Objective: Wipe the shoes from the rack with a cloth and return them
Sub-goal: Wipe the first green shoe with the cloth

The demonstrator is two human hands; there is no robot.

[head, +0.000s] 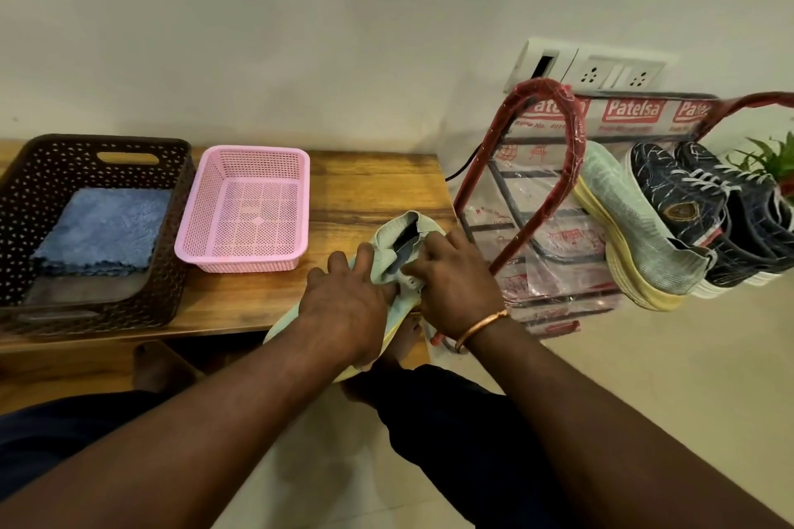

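Sneaker (389,245) of pale green knit sat at the near right edge of the wooden table (374,180). Its long axis ran away from you, heel opening toward the wall, toe toward you. Your left hand (343,305) gripped its midfoot from above; your right hand (455,283) pinched the collar. Its mate (631,228) hung on the red rack (537,185) nearby.

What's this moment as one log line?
left hand: grips pale green knit shoe; right hand: grips same shoe; blue fluffy cloth: in brown plastic basket
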